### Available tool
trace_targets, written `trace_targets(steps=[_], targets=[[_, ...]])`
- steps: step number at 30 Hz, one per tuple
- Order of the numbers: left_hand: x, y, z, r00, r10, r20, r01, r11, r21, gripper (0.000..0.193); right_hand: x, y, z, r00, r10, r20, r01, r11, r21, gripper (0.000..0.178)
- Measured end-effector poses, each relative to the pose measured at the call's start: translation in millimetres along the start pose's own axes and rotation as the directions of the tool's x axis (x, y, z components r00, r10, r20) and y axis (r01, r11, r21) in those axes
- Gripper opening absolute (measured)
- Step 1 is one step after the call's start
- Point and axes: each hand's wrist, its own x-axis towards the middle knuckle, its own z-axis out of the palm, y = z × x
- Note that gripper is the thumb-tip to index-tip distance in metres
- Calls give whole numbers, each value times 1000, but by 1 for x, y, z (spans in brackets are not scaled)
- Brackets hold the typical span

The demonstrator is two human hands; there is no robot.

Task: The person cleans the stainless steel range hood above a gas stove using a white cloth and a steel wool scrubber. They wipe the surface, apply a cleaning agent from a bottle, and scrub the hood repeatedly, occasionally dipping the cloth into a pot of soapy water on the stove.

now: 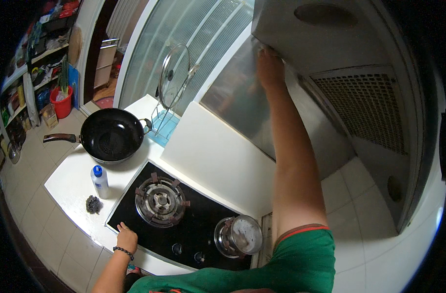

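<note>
At 8 o'clock from centre we find a dark, tangled scrubber; just beyond, a white bottle with blue cap; at 9, a round black wok, probably set aside to free a burner. The left hand, fingers loosely spread, seemingly empty, lies between 7 and 8 at the black glass hob, perhaps for balance. At 1, the right hand reaches the shiny steel wall panel beneath the grey metal hood; its fingertips are obscured, so we cannot tell its grip.
</note>
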Motion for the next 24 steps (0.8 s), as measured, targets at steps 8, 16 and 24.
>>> trace_targets(steps=[8,16,24], targets=[[-3,-6,3,1000,-15,18,15,1000,26,36,-129,49,37,986,126,106,-116,989,-91,31],[-7,-8,10,998,-66,11,65,998,22,36,-279,150,86,845,534,-23,-530,844,84,34],[-1,6,-2,997,-82,14,82,996,-25,40,-190,62,132,648,759,-67,-562,536,630,25]])
